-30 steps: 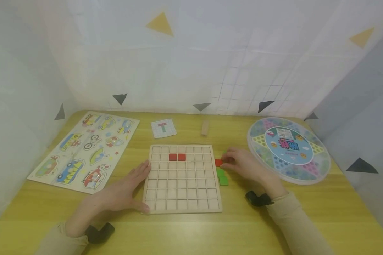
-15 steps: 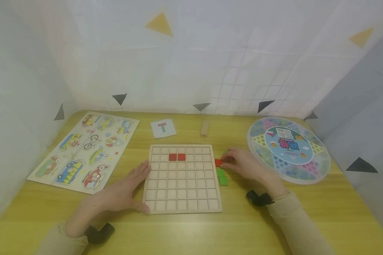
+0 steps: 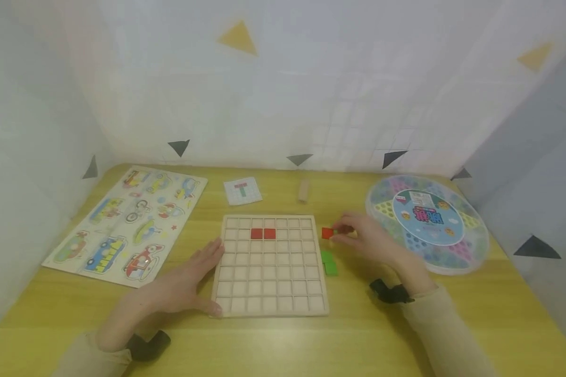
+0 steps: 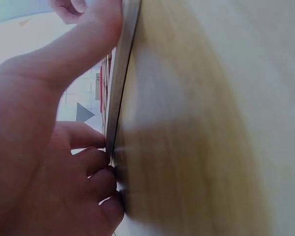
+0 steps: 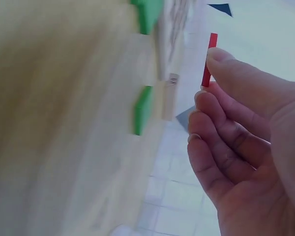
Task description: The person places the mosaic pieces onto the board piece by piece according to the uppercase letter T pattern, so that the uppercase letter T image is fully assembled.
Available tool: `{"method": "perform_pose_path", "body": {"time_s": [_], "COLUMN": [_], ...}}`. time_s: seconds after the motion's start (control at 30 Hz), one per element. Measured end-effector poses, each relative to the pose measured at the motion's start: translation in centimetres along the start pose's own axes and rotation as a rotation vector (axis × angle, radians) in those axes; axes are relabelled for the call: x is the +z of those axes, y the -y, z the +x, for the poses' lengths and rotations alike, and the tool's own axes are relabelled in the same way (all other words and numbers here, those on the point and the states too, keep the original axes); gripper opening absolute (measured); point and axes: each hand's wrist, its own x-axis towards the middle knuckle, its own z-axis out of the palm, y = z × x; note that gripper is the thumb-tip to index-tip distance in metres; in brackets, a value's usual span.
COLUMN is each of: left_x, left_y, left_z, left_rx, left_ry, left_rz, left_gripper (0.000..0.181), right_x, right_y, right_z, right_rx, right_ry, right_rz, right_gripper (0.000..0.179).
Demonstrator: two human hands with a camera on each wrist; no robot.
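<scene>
A square wooden grid board (image 3: 271, 272) lies on the table, with two red tiles (image 3: 263, 234) side by side in its second row from the far side. My left hand (image 3: 176, 285) rests spread along the board's left edge, thumb near the front corner, fingers (image 4: 96, 172) touching the rim. Right of the board, my right hand (image 3: 368, 238) pinches a red square tile (image 5: 210, 60) between thumb and fingertips, held above the table. Below it lie green tiles (image 3: 330, 263) beside the board's right edge. Another green tile (image 5: 142, 110) is mostly hidden behind the hand in the head view.
A paper card (image 3: 242, 190) with a T pattern and a small wooden block (image 3: 304, 191) lie behind the board. At left is a vehicle puzzle board (image 3: 132, 222); at right, a round board-game case (image 3: 426, 225). Cloth walls (image 3: 283, 94) enclose the table.
My right hand has lifted the red tile off the table and shifted it slightly right and away. My left hand stays in place at the board.
</scene>
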Motion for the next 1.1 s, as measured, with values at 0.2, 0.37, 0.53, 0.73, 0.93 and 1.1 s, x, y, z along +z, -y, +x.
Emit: {"method": "perform_pose_path", "body": {"time_s": [0.2, 0.37, 0.53, 0.73, 0.93, 1.1], "left_x": [0.2, 0.2, 0.1, 0.2, 0.2, 0.2], "left_y": [0.0, -0.1, -0.1, -0.1, -0.2, -0.2], "left_z": [0.0, 0.0, 0.0, 0.1, 0.1, 0.0], "left_rx": [-0.003, -0.001, -0.002, 0.002, 0.006, 0.005], "left_ry": [0.001, 0.005, 0.000, -0.004, -0.005, -0.003], "left_rz": [0.002, 0.004, 0.001, 0.000, 0.001, 0.005], "left_gripper": [0.129, 0.129, 0.129, 0.130, 0.130, 0.130], "right_x": [-0.4, -0.2, -0.1, 0.2, 0.7, 1.2], "right_y": [0.9, 2.0, 3.6, 5.3, 6.1, 6.0], "right_z": [0.7, 2.0, 3.3, 4.8, 5.7, 6.0], "right_rx": [-0.014, -0.052, -0.051, -0.005, -0.048, -0.053], "right_ry": [0.008, -0.003, 0.018, 0.072, 0.071, 0.083], "right_rz": [-0.034, -0.065, -0.048, -0.029, 0.001, 0.015], "right_gripper": [0.014, 0.016, 0.021, 0.022, 0.020, 0.018]}}
